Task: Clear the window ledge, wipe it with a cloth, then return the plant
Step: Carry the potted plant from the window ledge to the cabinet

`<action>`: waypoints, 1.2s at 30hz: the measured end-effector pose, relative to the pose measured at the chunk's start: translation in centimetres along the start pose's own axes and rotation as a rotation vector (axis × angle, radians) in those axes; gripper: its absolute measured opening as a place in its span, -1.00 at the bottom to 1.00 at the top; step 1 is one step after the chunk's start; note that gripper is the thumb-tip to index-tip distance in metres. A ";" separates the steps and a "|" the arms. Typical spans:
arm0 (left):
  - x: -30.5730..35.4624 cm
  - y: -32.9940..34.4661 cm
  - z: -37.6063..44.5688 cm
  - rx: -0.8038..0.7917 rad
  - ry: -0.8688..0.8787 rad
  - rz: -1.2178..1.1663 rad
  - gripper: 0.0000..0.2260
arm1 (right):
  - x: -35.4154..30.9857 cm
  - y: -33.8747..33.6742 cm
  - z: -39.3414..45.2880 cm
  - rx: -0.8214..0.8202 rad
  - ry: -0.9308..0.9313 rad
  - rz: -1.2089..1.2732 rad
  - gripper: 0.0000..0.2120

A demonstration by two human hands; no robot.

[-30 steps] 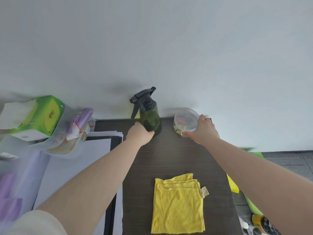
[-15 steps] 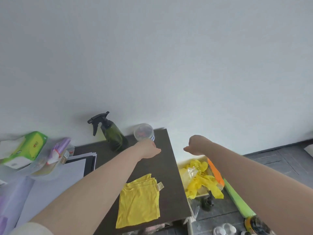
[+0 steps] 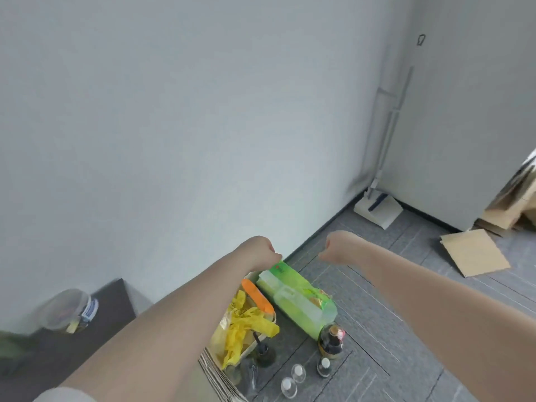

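Both hands, left (image 3: 262,248) and right (image 3: 336,247), are curled and hold nothing; next, turn toward the ledge, unseen here, and find the plant.

Dark wood tabletop (image 3: 110,309) at your lower left; clear lidded plastic jar (image 3: 68,310) stands on it near far corner, blurred. Grey carpet-tile floor (image 3: 406,329) to your right. On floor: cardboard box (image 3: 214,369) with yellow plastic bags (image 3: 246,323) inside, green plastic package (image 3: 298,300) just beside box, dark sauce bottle (image 3: 330,342) at package's near end, small clear bottles (image 3: 293,380) nearby. Flat cardboard sheet (image 3: 472,252) well apart, far right. White dustpan (image 3: 377,210) in corner.
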State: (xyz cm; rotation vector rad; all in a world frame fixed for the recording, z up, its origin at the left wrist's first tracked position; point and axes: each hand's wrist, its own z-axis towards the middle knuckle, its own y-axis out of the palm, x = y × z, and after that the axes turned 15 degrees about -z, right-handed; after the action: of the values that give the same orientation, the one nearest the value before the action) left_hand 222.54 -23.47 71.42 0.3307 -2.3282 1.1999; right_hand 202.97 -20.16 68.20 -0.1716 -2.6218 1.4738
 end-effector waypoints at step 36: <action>66.8 49.1 21.3 -0.643 0.671 0.714 -0.69 | 71.3 21.4 -10.9 -0.219 1.024 0.738 -0.65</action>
State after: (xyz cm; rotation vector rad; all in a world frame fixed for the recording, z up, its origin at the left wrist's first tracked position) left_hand 138.27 -11.43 62.49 -1.0318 -2.0763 0.5907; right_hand 135.31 11.58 59.55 -1.5565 -1.8539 0.7938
